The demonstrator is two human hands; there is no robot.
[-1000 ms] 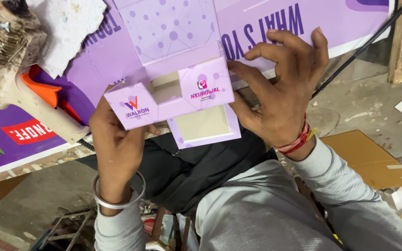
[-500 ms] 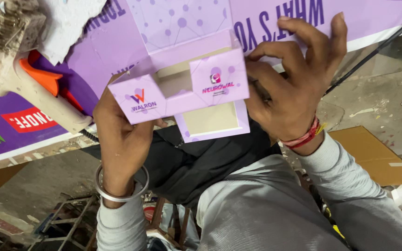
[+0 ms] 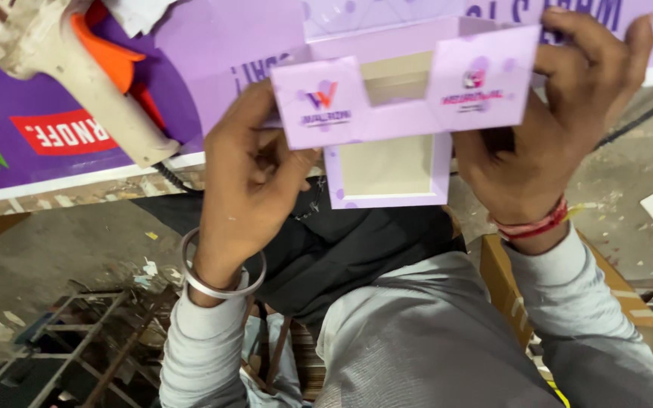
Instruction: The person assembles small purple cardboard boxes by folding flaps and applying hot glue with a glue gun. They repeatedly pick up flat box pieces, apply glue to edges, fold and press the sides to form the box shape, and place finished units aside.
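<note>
Right now both hands grip a small lilac card box (image 3: 398, 113) held up in front of the person, just above the edge of the purple printed board (image 3: 213, 60) on the bench. Left hand (image 3: 247, 181) is clenched on the box's left front panel, thumb pressing the face, fingers behind. Right hand (image 3: 546, 143) wraps the right panel w/ fingers curled over the top edge. Box has an open window in the middle and a square flap hanging below, inside looks plain beige.

Judging by the grip, the step is squaring up and pressing the folded panels. To do it well: keep thumbs flat on the faces, not the corners, so the card doesn't crease; keep both front panels level w/ each other; press evenly on both sides.

Glue gun (image 3: 77, 83) w/ orange trigger lies well to the left on the board, not touched. Steel bangle on left wrist, red thread on right.
</note>
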